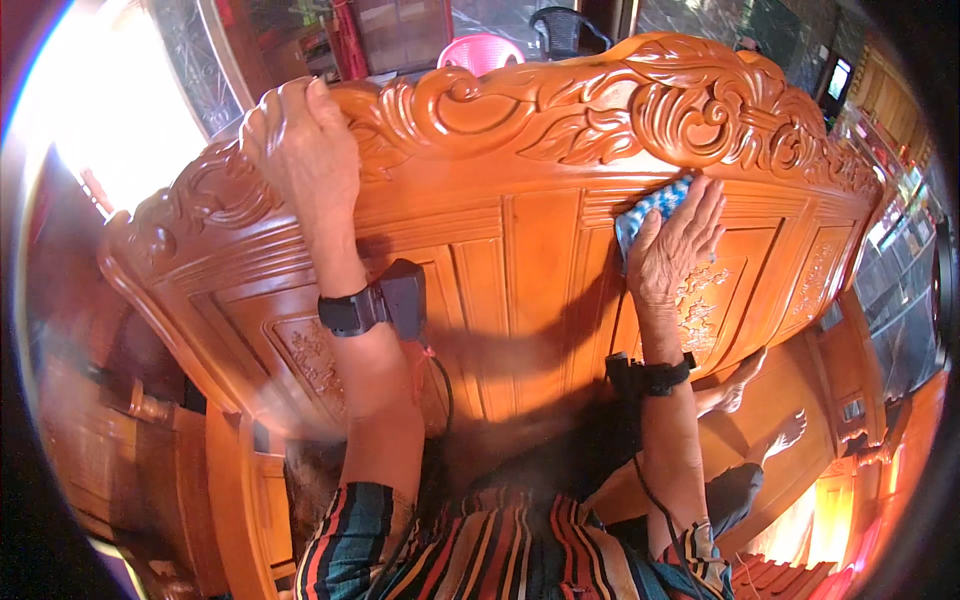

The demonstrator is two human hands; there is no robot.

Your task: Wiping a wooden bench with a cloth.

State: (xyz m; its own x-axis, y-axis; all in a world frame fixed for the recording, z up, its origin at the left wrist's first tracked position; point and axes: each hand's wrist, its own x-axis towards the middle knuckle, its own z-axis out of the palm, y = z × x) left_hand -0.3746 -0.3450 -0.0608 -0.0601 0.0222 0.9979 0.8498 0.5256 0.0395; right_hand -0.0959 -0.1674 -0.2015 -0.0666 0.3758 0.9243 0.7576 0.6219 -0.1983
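Observation:
A large varnished wooden backrest (544, 259), with a carved scroll-and-leaf crest, spans the view before me. Over its top edge, at the left, my left hand (304, 142) is hooked, the fingertips hidden behind the crest. My right hand (671, 244) lies on a blue and white cloth (656, 210), pressing it against the panel just under the carved crest. The fingers point up and to the right, with part of the cloth hidden beneath the palm. Right of that hand, a carved relief panel (701, 307) shows raised plant shapes.
Bare feet (784, 435) rest on the wooden seat (780, 390) below right. Behind the backrest stand a pink plastic chair (481, 52) and a black chair (566, 34). A cable (448, 382) hangs from a dark device (401, 300) at my left wrist. Strong light enters at upper left.

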